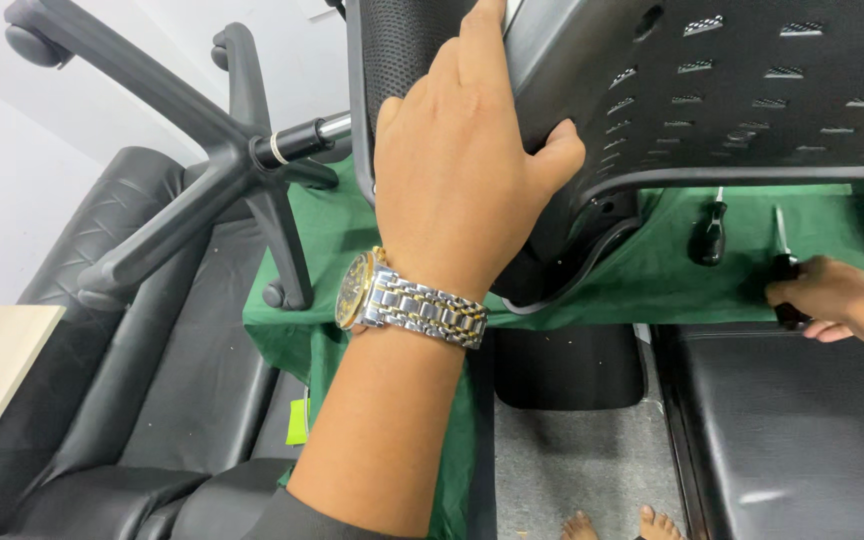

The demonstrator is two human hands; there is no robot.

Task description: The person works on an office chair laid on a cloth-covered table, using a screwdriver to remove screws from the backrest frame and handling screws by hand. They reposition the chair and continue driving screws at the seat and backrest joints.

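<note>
left hand point(457, 165) clenched on chair back point(712, 90) edge, 12 o'clock | right hand point(820, 292) at 3 o'clock grasping screwdriver point(784, 270), shaft toward 12, on counter point(652, 280)

Black chair back point(712, 90) (tilted), black-handled screwdriver point(784, 275)

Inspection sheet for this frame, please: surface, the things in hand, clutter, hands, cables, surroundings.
Surface: table under a green cloth, creased, hanging over the near edge.
Things in hand: black chair back with slotted plastic shell, held tilted above the cloth; black-handled screwdriver.
Clutter: second screwdriver lying on the cloth; five-star chair base with castors, on its side at the cloth's left end.
Hands: left hand, wristwatch on, grips the chair back's edge; right hand closed around the screwdriver handle.
Cables: nothing seen.
Surroundings: black padded seats left and right, grey floor, bare toes at bottom.
</note>
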